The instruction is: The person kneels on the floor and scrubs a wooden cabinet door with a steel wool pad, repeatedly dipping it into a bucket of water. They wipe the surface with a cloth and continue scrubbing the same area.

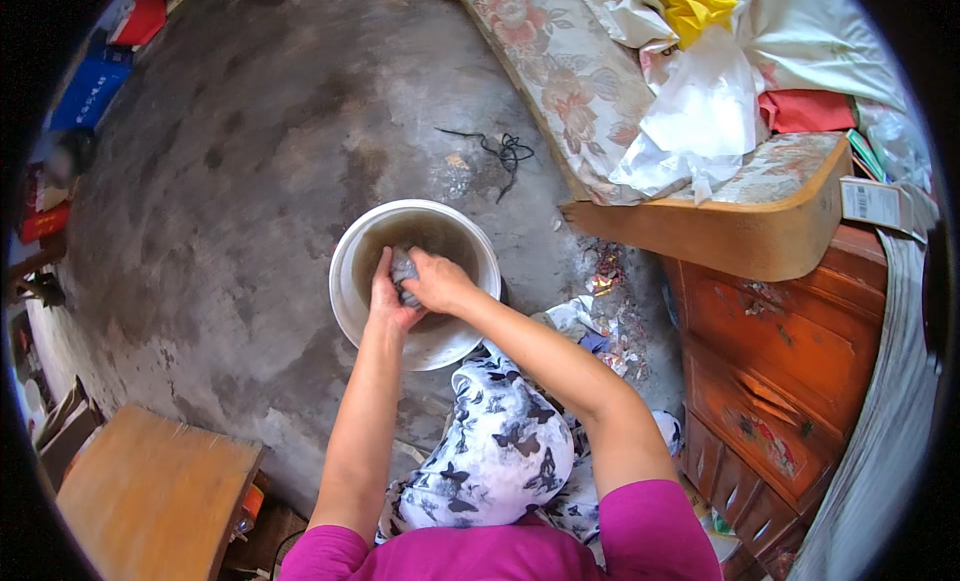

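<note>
A round white bucket of murky brownish water stands on the floor in front of my knees. Over the water I hold a bunched grey wet cloth between both hands. My left hand cups it from the left side, thumb up along its edge. From the right, my right hand presses on it with curled fingers. Some fingertips are hidden behind the cloth and by the hands themselves.
Dark string lies tangled beyond the bucket. A flowered mattress on a wooden bed edge holds plastic bags at the upper right. Below it stands a red-brown cabinet. Litter is scattered right of the bucket; a wooden table sits lower left.
</note>
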A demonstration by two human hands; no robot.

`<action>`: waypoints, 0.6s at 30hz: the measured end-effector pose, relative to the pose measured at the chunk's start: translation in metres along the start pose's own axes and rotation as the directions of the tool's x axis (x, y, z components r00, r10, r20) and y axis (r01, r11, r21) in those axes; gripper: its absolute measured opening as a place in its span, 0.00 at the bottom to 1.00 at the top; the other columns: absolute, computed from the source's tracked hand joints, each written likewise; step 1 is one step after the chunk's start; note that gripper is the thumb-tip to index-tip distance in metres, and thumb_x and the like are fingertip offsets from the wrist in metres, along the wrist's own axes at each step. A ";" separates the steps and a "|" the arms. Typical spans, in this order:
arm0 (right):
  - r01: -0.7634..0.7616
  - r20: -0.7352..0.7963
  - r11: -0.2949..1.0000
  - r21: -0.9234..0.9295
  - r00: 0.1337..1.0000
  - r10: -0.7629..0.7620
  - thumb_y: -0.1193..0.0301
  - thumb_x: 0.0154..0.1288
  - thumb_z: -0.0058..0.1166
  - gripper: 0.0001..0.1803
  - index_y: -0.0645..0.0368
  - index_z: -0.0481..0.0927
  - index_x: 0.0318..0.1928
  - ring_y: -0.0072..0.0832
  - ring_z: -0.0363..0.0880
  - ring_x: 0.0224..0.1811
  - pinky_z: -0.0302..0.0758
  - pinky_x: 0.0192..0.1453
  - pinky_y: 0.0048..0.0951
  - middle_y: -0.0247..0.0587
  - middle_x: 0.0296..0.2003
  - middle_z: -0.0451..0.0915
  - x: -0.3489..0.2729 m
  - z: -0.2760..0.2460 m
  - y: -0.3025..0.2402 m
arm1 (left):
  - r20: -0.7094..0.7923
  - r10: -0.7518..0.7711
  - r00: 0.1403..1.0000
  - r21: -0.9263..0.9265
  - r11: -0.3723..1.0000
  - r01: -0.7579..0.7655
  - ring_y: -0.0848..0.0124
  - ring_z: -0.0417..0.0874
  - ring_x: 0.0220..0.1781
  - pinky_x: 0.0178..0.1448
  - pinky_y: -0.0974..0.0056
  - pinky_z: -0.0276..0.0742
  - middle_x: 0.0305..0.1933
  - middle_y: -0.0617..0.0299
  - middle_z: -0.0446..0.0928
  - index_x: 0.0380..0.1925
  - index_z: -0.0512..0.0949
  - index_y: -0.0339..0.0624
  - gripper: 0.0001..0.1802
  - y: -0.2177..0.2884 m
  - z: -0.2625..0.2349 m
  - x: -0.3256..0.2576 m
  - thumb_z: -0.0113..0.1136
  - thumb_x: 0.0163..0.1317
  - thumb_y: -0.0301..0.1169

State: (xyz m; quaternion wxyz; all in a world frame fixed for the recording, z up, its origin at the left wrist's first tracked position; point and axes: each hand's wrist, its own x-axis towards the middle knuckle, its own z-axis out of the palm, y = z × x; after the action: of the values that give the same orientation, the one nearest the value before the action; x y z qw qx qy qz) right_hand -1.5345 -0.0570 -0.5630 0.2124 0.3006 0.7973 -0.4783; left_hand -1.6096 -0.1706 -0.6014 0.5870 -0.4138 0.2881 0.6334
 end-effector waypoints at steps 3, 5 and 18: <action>0.093 0.105 0.995 -0.017 0.990 -0.091 0.56 0.63 0.66 0.34 0.62 0.73 0.63 0.60 0.84 0.56 0.80 0.60 0.54 0.66 0.48 0.85 -0.026 -0.018 -0.005 | 0.095 0.057 0.994 0.035 0.998 -0.061 0.54 0.89 0.54 0.62 0.46 0.85 0.51 0.51 0.87 0.55 0.81 0.42 0.25 0.000 -0.029 0.009 0.61 0.72 0.51; -0.016 0.240 0.994 -0.110 0.970 0.043 0.57 0.58 0.71 0.46 0.59 0.65 0.73 0.58 0.84 0.59 0.81 0.63 0.53 0.64 0.56 0.83 -0.044 -0.032 -0.006 | 0.044 0.080 0.996 0.175 0.981 -0.086 0.55 0.89 0.52 0.62 0.47 0.84 0.50 0.52 0.87 0.54 0.81 0.40 0.22 -0.024 -0.020 -0.011 0.62 0.74 0.47; -0.097 -0.049 0.789 -0.607 0.995 0.084 0.64 0.73 0.58 0.45 0.44 0.50 0.84 0.56 0.80 0.65 0.89 0.47 0.44 0.51 0.75 0.66 -0.287 0.004 -0.161 | 0.069 0.088 0.994 -0.021 0.996 -0.087 0.50 0.82 0.62 0.70 0.37 0.76 0.60 0.51 0.84 0.56 0.83 0.48 0.28 -0.119 0.001 -0.248 0.68 0.67 0.56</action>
State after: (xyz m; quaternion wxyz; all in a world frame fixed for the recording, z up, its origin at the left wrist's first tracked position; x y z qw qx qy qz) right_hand -1.4349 -0.1984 -0.2826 0.3126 0.2588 0.8955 -0.1827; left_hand -1.5006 -0.2776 -0.3722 0.5647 -0.3836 0.2794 0.6752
